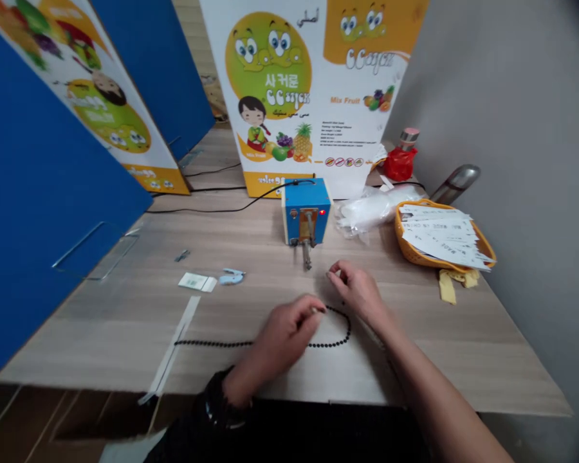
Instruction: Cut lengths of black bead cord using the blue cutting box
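Observation:
A strand of small black beads [349, 331] lies on the table, running from a white strip [186, 325] on the left and curling back toward my left hand [287, 331]. Thumb and forefinger of that hand pinch the strand's end. My right hand [361, 296] hovers to the right, fingertips pressed together; whether anything is between them is too small to tell. Just beyond both hands stands a small blue machine [307, 215] with a lit red light and a metal arm projecting toward me. A dark bead or speck sits under my right hand.
Left of the machine lie a light blue stapler [232, 276], a small white box [195, 281] and a small grey piece [182, 255]. An orange basket [408, 251] of printed papers, a plastic bag [371, 211] and a steel flask [456, 183] stand right. A printed carton [280, 83] rises behind.

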{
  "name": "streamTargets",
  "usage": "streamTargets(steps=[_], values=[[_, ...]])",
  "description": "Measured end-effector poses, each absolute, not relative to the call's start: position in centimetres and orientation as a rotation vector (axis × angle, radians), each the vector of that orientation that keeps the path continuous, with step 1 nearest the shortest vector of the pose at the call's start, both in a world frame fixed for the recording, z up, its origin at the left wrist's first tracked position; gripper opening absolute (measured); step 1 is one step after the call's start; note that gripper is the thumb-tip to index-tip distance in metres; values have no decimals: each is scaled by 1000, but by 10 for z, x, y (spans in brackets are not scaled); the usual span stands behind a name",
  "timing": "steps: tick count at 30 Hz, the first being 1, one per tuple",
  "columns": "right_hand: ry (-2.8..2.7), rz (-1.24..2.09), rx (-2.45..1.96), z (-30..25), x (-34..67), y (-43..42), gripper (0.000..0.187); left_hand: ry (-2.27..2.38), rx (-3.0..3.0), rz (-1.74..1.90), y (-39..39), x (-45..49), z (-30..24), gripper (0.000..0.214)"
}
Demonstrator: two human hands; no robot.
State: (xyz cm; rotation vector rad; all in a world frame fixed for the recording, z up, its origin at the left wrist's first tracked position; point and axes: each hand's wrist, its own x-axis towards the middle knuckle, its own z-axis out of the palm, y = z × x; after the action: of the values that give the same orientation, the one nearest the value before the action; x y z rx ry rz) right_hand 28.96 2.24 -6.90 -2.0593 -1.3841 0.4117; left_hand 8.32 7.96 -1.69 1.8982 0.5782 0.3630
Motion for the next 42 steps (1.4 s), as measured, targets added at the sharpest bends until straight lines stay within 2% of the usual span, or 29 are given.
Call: streamTargets(steps=[6,7,11,14,19,21,24,29,34,38,42], values=[[-1891,760,-1761,-68,201,17,6,213,1822,278,16,52,-2,21],[-1985,776,-1729,-71,185,20,3,182,1776,274,11,47,-3,21],[-2218,712,-1857,-88,146,24,10,243,1648,322,1,29,-7,18],[-2164,640,-2048,-97,161,14,14,396,1614,357,1,18,-11,20],[-2027,572,-2249,-87,213,-18,5,442,1630,367,-1,6,-22,24],[-2009,516,-2268,-79,214,-23,8,424,1621,343,-4,3,-26,23],[-1986,546,-2130,-72,189,-15,17,369,1619,251,-12,0,-30,21],[-2054,695,-1799,-81,132,12,7,422,1525,244,-22,-4,-33,23],[-2168,654,-1807,-95,113,24,11,533,1487,305,-23,-3,-39,14],[-2231,591,-1824,-105,107,29,14,617,1528,447,-22,2,-44,17],[-2030,668,-1799,-115,111,28,8,672,1605,519,-9,7,-39,13]])
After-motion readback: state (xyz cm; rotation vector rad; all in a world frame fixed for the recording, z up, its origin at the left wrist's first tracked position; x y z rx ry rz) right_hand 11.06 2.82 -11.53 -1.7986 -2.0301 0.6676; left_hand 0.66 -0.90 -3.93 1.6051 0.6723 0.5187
